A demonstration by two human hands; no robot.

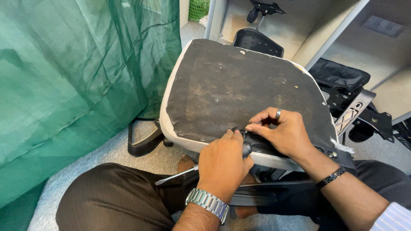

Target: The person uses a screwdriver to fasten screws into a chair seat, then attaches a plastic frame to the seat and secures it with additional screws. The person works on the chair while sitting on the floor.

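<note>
An upturned office chair seat (pixel 239 85) is seen lying in front of the seated person, its dark, scuffed underside facing up and its pale fabric edge wrapped round the rim. At the 6 o'clock edge of that seat, the left hand (pixel 222 164) is closed round the black handle of a screwdriver (pixel 247 149), whose metal shaft (pixel 176 176) is seen running out from under the hand toward 8 o'clock, above the knee. A metal wristwatch (pixel 207 203) is worn on the left wrist. Just beside it, toward 3 o'clock, the right hand (pixel 284 130) is laid on the seat's edge with the fingers curled narrow, the fingertips pressed onto a small black fitting (pixel 257 143) at the rim; whether anything is pinched between them cannot be told. A ring is worn on one finger and a dark bracelet (pixel 330 177) on the right wrist. The two hands are nearly touching at the fitting. A green mesh curtain (pixel 77 72) is hung at 9 o'clock, and a black chair base (pixel 143 143) is seen on the grey floor below it. Black chair parts (pixel 351 107) are lying at 3 o'clock, and another black piece (pixel 258 42) is set at 12 o'clock beyond the seat.
</note>
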